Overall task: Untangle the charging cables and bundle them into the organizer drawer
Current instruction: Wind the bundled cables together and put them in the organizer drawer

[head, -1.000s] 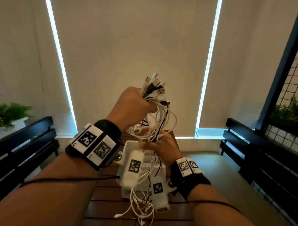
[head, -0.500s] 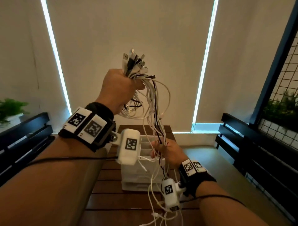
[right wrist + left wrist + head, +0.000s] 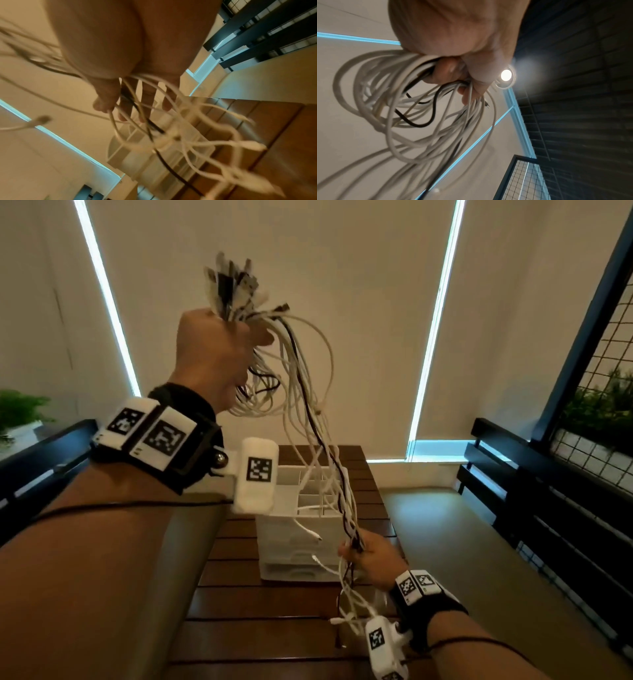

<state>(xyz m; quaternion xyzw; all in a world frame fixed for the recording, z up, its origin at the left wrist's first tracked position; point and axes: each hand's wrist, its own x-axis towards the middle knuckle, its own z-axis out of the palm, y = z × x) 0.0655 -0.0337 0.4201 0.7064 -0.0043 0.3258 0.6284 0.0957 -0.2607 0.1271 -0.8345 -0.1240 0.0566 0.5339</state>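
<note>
My left hand [image 3: 219,350] is raised high and grips a bunch of white and black charging cables [image 3: 305,405] just below their plug ends [image 3: 233,285], which stick up out of the fist. In the left wrist view the fingers [image 3: 452,73] curl round looped cables [image 3: 412,108]. The strands hang down, loosely twisted, to my right hand [image 3: 364,553], which holds them low in front of the white organizer [image 3: 291,529]. Seen from the right wrist, cables [image 3: 171,135] run between thumb and fingers [image 3: 145,102], and loose ends dangle below. The organizer [image 3: 137,155] stands on the wooden table [image 3: 260,628].
Black slatted benches flank the table at left [image 3: 37,467] and right [image 3: 507,474]. A wire grid panel with plants [image 3: 596,392] stands at the right, and another plant [image 3: 17,412] at the far left. Closed blinds [image 3: 342,302] fill the back wall.
My left hand has risen with the plug ends. My right hand has slid down the strands, away from the left, to the front of the organizer, drawing the cables out straighter.
</note>
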